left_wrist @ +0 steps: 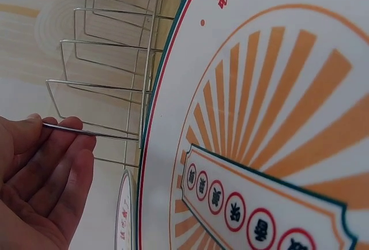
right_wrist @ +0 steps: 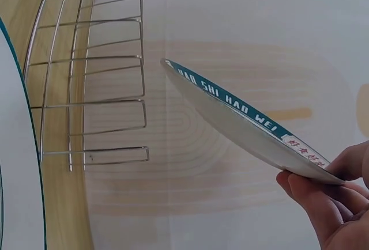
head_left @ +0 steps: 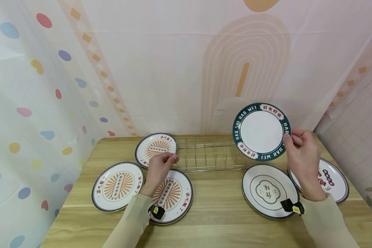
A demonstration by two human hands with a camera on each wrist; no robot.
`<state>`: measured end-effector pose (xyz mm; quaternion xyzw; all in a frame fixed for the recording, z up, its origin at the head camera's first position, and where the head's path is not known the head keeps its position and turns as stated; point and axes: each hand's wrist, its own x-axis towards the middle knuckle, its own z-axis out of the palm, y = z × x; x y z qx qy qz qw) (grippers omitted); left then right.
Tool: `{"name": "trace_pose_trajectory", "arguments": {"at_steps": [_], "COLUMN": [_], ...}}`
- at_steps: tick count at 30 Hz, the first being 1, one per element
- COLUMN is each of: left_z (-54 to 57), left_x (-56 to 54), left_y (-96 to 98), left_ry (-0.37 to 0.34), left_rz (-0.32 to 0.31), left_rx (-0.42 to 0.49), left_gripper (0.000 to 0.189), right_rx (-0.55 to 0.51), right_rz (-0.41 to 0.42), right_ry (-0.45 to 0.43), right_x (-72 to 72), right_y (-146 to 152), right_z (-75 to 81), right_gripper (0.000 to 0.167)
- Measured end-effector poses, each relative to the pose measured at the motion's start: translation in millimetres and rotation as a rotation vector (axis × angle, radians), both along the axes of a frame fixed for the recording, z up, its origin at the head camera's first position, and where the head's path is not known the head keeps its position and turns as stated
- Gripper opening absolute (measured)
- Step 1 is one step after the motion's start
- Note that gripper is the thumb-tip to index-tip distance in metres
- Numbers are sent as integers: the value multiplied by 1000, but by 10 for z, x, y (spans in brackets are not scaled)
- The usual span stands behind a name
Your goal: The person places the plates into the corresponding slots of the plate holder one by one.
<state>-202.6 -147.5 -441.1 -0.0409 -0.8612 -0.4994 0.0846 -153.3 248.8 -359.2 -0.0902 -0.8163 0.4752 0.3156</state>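
A white plate with a dark green lettered rim (head_left: pixel 261 132) is held up in my right hand (head_left: pixel 303 158), thumb on its face and fingers behind its edge. In the right wrist view that plate (right_wrist: pixel 230 114) is seen nearly edge-on, apart from the rack. A wire dish rack (head_left: pixel 204 156) stands at the table's back. My left hand (head_left: pixel 161 168) pinches the rack's left end wire, as the left wrist view shows with the fingers (left_wrist: pixel 63 146) on the metal. Near this hand lie plates with orange sunburst prints, one at the front (head_left: pixel 172 198), one behind (head_left: pixel 156 148).
Another sunburst plate (head_left: pixel 119 186) lies at the left. To the right are a plate with a green emblem (head_left: pixel 268 191) and a plate with red print (head_left: pixel 336 181), partly behind my right wrist. Patterned cloth (head_left: pixel 173 69) hangs behind the wooden table (head_left: pixel 217 213).
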Motion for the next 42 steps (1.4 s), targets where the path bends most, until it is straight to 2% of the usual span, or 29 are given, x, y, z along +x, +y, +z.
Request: {"name": "trace_pose_trajectory", "arguments": {"at_steps": [14,20,26,30,35,42], "left_z": [5,6,-5,-11,-6,3], "left_x": [7,10,10,17,29,7], "left_y": [3,4,2,-1,-2,2], "left_ry": [1,19,55,82,91,77], "left_rz": [4,2,-15,-23,-18,-30], "left_rx": [-12,-25,-47,-72,-96,-99], "left_gripper": [13,12,12,12,13,14], "right_rx": [70,130,196,235,248,203], "right_rz": [-96,-110,-96,-80,-47,23], "right_ry": [78,109,196,222,222,159], "right_x": [-108,-135,-136,-105,-67,-8], "right_y": [81,78,62,32,-23,-94], "right_z": [15,-7,-52,-73,-93,-114], "right_gripper": [32,30,24,23,22,26]}}
